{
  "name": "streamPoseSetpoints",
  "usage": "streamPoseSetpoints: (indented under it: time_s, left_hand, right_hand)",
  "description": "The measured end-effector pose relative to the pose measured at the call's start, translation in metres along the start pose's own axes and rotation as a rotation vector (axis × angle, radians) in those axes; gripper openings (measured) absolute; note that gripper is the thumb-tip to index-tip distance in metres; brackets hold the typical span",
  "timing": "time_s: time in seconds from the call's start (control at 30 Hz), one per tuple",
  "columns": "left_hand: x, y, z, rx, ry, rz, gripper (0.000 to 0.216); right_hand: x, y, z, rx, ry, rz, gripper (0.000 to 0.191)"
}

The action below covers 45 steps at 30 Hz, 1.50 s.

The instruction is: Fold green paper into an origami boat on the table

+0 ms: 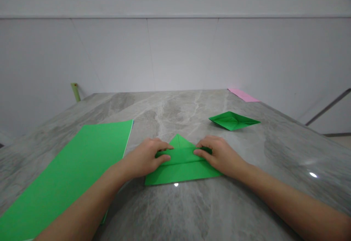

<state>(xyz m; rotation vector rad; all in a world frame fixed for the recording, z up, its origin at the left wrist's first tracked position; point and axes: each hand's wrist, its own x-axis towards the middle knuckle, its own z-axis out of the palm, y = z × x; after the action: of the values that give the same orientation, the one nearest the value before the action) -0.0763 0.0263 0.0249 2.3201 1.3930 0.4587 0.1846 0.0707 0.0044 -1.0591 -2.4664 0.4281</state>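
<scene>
A partly folded sheet of green paper (182,171) lies on the table in front of me, its pointed end facing away. A folded strip runs across its middle, with a loose flap below. My left hand (149,157) pinches the left end of that strip between thumb and fingers. At the strip's right end, my right hand (216,153) grips the paper in the same way. Beyond my right hand rests a folded green paper boat (233,121), touched by neither hand.
A stack of green paper (74,164) lies at the left, under my left forearm. Pink paper (243,95) sits at the far right corner of the grey marbled table (175,105). A white wall (175,54) stands behind the table.
</scene>
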Motion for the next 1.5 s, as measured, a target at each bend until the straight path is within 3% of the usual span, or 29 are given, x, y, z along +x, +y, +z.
streamPoseSetpoints:
  time_s: [0.2, 0.33, 0.4, 0.53, 0.6, 0.8, 0.93, 1.03, 1.13, 1.3, 1.5]
  left_hand:
    - [-0.002, 0.013, 0.013, -0.123, -0.057, -0.023, 0.047]
    - [-0.001, 0.019, 0.024, -0.233, 0.000, -0.131, 0.051]
    - [0.001, 0.019, 0.026, -0.318, 0.057, -0.184, 0.052]
    - [0.005, 0.020, 0.029, -0.404, 0.136, -0.239, 0.052]
    - [0.005, 0.024, 0.030, -0.390, 0.166, -0.257, 0.050]
    - [0.001, 0.024, 0.031, -0.445, 0.144, -0.216, 0.039]
    - [0.004, 0.008, 0.030, -0.081, 0.247, 0.005, 0.030]
    - [0.008, 0.001, 0.033, 0.115, 0.174, 0.104, 0.036]
    - [0.009, 0.002, 0.035, 0.170, 0.106, 0.115, 0.040]
    - [0.010, -0.002, 0.027, 0.100, 0.213, 0.063, 0.034]
    - [0.006, -0.020, 0.018, 0.292, 0.221, -0.014, 0.034]
  right_hand:
    - [0.002, 0.004, 0.007, -0.078, 0.233, -0.065, 0.005]
    - [0.003, 0.001, 0.013, -0.132, 0.403, 0.004, 0.045]
    - [0.002, -0.003, 0.014, -0.132, 0.427, 0.021, 0.048]
    - [-0.004, -0.017, 0.014, -0.065, 0.308, 0.016, 0.013]
    - [-0.007, -0.022, 0.016, -0.035, 0.236, 0.021, 0.008]
    - [-0.007, -0.023, 0.020, 0.007, 0.178, 0.022, 0.016]
    - [-0.006, -0.017, 0.019, 0.022, 0.204, 0.014, 0.023]
    - [-0.007, -0.010, 0.023, -0.023, 0.199, 0.038, 0.039]
    - [-0.007, -0.006, 0.027, -0.058, 0.104, 0.064, 0.050]
    - [-0.004, -0.008, 0.023, -0.027, -0.034, 0.077, 0.050]
    - [-0.003, -0.012, 0.017, -0.005, 0.033, 0.085, 0.039]
